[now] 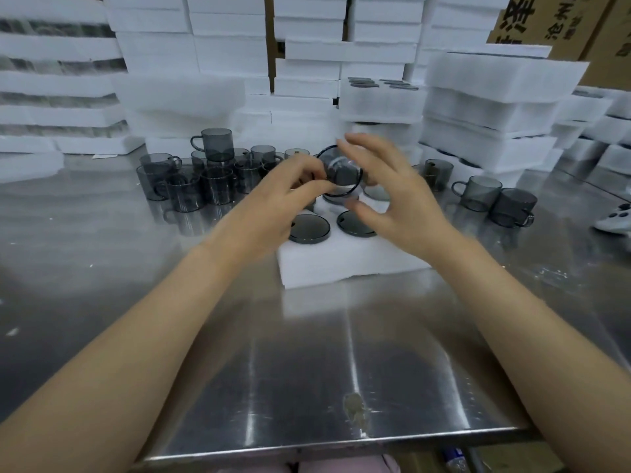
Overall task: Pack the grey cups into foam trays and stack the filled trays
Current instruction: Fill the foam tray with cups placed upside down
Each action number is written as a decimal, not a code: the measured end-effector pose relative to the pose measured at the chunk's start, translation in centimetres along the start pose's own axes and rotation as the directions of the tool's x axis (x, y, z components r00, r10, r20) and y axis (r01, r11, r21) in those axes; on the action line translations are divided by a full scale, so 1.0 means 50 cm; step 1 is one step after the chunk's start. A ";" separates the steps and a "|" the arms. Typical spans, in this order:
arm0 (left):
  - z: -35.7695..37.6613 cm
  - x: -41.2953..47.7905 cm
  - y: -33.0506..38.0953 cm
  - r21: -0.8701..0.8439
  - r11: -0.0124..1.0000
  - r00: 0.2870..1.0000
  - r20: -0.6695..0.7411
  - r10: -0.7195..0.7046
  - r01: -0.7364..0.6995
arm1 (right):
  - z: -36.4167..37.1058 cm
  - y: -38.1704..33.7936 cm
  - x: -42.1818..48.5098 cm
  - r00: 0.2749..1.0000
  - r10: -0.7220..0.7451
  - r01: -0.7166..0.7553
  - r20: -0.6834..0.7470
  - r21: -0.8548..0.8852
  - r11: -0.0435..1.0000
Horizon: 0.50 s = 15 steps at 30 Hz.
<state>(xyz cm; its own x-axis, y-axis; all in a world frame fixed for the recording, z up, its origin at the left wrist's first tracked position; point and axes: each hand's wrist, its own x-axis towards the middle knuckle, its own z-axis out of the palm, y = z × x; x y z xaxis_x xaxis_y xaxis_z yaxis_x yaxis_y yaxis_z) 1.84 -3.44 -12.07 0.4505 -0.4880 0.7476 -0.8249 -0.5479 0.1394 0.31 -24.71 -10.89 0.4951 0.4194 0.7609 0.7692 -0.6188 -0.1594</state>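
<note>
A white foam tray [341, 264] lies on the steel table in front of me, with grey cups set in its holes; two cups [309, 228] show at its near side. My left hand [290, 196] pinches a grey glass cup [341, 172] by its edge, tipped with its mouth toward me, above the far part of the tray. My right hand [389, 196] hovers beside the cup with fingers spread and relaxed, holding nothing. A cluster of loose grey cups [205, 179] stands to the left. Two more cups [495, 199] stand to the right.
Stacks of white foam trays [485, 107] rise behind and to the right; one stack's top tray [379, 97] holds cups. Cardboard boxes [563, 22] stand at the back right. A white object [614, 220] lies at the right edge. The table's front edge [307, 445] is near me.
</note>
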 end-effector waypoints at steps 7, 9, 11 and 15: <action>0.009 -0.012 0.000 -0.111 0.992 0.982 -0.169 -0.080 0.062 | -0.017 0.004 0.001 0.971 0.238 -0.238 0.005 -0.026 0.971; 0.014 -0.021 -0.009 -0.275 0.932 0.948 -0.144 -0.284 0.238 | -0.033 0.017 0.004 0.924 0.383 -0.383 -0.015 0.024 0.924; 0.019 -0.025 -0.011 -0.407 0.813 0.893 0.016 -0.449 0.416 | -0.055 0.036 0.006 0.862 0.507 -0.507 0.016 0.046 0.861; 0.022 -0.023 -0.011 -0.465 0.705 0.838 0.185 -0.514 0.535 | -0.091 0.061 0.002 0.758 0.610 -0.618 0.231 -0.047 0.785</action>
<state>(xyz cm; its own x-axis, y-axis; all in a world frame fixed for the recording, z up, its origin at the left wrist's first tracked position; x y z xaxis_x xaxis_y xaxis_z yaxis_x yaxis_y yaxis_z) 2.15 -3.32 -13.72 0.8644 -0.2530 0.4345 -0.4994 -0.3317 0.8004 0.86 -29.60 -8.45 0.9378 0.0938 0.3342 0.2793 -0.7758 -0.5658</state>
